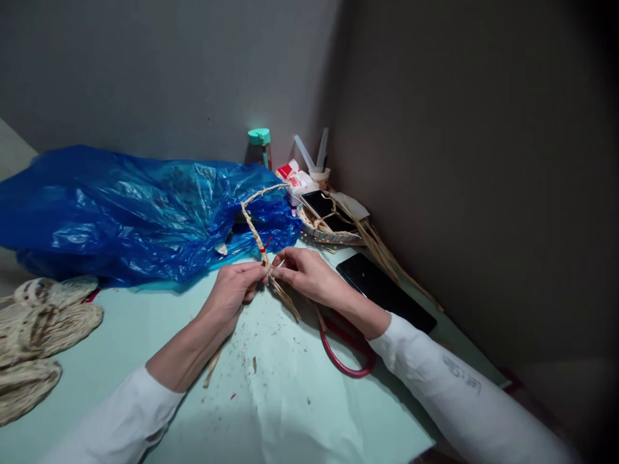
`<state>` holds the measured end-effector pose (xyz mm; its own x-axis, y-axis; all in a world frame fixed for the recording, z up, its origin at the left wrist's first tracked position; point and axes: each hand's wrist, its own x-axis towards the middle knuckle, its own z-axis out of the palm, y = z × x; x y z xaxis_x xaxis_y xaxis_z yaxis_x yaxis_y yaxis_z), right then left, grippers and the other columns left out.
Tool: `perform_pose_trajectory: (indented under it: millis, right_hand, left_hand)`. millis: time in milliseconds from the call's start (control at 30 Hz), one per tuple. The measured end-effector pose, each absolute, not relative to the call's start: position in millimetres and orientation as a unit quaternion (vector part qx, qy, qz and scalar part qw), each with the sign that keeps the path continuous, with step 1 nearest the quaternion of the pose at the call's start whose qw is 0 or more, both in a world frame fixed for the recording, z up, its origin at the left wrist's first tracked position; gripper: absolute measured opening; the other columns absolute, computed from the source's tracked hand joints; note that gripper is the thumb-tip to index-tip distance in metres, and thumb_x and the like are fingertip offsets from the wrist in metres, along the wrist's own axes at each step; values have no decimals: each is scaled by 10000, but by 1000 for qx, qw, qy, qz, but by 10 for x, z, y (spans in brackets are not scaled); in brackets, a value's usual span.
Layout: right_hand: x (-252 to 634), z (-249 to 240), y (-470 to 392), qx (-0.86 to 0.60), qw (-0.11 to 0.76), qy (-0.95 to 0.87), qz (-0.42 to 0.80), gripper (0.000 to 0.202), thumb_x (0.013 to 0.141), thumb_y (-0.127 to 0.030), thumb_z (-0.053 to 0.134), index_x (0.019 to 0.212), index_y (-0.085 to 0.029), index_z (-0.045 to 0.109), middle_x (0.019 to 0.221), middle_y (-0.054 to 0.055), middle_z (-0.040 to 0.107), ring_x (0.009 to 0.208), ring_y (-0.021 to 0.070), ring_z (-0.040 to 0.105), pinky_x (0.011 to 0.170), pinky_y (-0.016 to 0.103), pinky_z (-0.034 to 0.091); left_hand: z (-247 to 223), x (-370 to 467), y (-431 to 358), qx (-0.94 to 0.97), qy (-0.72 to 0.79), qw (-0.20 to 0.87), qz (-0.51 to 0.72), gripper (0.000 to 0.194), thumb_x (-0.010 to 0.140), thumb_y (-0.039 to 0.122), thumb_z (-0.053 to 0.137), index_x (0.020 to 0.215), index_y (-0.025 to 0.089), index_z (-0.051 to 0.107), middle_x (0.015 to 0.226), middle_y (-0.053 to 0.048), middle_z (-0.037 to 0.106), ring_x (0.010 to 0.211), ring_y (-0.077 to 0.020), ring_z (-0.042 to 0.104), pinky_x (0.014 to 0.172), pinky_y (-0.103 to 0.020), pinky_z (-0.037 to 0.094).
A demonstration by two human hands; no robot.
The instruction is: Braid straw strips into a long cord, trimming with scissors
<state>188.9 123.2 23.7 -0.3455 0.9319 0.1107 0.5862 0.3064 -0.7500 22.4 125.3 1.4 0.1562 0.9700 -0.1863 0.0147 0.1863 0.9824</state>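
Note:
A thin braided straw cord [252,225] runs up from my fingers and bends to the right near the blue bag. A bit of red thread [264,248] is tied round it just above my hands. My left hand [233,284] pinches the cord's lower end between thumb and fingers. Close beside it, my right hand [305,274] has its thumb and fingertips closed on the same end. Loose straw strands [286,301] hang below my fingertips. Red-handled scissors [347,369] lie partly under my right forearm, their blades mostly hidden.
A big blue plastic bag [120,219] fills the back left. Coiled braided straw pieces [53,328] lie at the left. A black phone [387,293] lies at right, before a basket [333,236] holding another phone. A green-lidded bottle [259,145] and a cup [320,177] stand behind.

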Motion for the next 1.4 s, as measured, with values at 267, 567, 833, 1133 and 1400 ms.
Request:
perform_pose_trajectory:
  millis: [267,567,833,1133,1400]
  right_hand:
    - [1915,43,1323,-436,385,-682,443,131,791,-216,574,828,-202,449,662,-40,593,651,126,585,601,216,391]
    - [2034,378,1181,-495,294,-790,210,78,885,-196,505,859,-175,576,766,4,650,682,118,559,636,218,362]
    - [2993,625,1288,-803,67,-589,-59,276,944,-249,434,1043,-110,650,1020,190,680,914,240,650,734,288,417]
    - [3072,501,1349,-806,87,-581,-75,311,926,-204,395,1010,-123,684,985,191,691,885,248,664,716,296,422]
    - [2895,795,1179,-601,396,-673,172,190,847,-222,459,848,-145,633,769,59,663,707,160,589,644,247,409]
  left_hand:
    - [3,250,1264,466,525,582,409,284,586,341,755,679,79,696,575,1,527,426,-22,223,427,-229,76]
    - [-67,197,1301,448,533,592,407,295,569,339,780,687,82,696,568,2,538,418,-14,230,411,-201,76]
    - [-1,212,1284,411,503,631,424,348,522,343,839,685,80,680,526,94,289,450,-13,155,391,-176,75]
    - [5,166,1307,379,469,675,425,392,487,316,867,727,56,696,538,106,295,432,12,132,362,-150,66]
    - [8,187,1288,389,465,671,427,329,555,284,826,738,36,712,509,103,311,405,22,161,365,-136,68]
